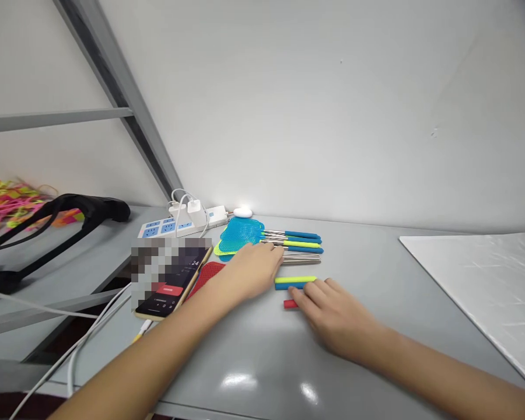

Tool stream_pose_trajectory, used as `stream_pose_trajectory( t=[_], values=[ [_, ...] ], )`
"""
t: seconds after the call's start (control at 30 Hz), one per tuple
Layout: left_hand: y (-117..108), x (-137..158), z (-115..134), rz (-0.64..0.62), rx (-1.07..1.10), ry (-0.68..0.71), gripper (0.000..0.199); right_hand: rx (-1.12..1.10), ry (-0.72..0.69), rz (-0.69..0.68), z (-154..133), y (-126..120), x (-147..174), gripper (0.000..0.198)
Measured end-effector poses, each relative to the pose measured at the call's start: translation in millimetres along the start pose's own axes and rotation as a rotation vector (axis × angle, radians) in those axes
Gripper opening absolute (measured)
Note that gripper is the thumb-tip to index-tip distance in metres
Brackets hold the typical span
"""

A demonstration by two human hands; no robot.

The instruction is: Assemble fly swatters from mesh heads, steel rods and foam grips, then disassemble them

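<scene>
My left hand (256,268) reaches over a row of fly swatters, its fingers curled down at thin metal rods (304,259). The far swatters have blue mesh heads (241,230) and metal shafts with blue or yellow-green grips (304,245). Under my left forearm, a red mesh head (207,274) is partly covered. My right hand (328,309) is closed over loose handle grips, with fingertips on a blue grip (284,286) beside a yellow-green grip (291,280). A red grip (290,304) lies partly under that hand.
A phone (175,286) lies left of the swatters, by a white power strip (219,214) with chargers and cables. A small white rounded object (242,212) sits near the wall. Black headgear (87,207) and colourful strands (13,204) are far left. A white sheet (476,280) lies right.
</scene>
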State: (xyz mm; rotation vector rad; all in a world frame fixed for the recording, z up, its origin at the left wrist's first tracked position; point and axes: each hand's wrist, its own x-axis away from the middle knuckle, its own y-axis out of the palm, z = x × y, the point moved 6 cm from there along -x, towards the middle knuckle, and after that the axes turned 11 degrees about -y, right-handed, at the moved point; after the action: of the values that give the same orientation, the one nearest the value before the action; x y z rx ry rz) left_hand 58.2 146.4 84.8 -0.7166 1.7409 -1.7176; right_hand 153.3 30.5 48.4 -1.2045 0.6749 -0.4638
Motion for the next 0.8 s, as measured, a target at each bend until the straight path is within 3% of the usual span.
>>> stream_pose_trajectory(
  t=[0.13, 0.3, 0.47, 0.67, 0.8],
  values=[
    [14, 1, 2, 0.078, -0.006, -0.009, 0.027, -0.137, 0.024, 0.043, -10, 17, -10, 0.038],
    [20, 3, 2, 0.126, -0.003, -0.003, 0.023, -0.333, 0.146, 0.113, 1, 16, -12, 0.026],
    [18, 2, 5, 0.170, 0.023, -0.015, 0.019, -0.339, 0.218, 0.169, 10, 13, -8, 0.023],
    [9, -3, 11, 0.191, 0.121, 0.012, 0.024, -0.394, 0.418, 0.178, 30, 18, 3, 0.043],
    [13, -4, 24, 0.166, 0.175, 0.053, 0.029, -0.442, 0.499, 0.166, 38, 23, 6, 0.042]
  ],
)
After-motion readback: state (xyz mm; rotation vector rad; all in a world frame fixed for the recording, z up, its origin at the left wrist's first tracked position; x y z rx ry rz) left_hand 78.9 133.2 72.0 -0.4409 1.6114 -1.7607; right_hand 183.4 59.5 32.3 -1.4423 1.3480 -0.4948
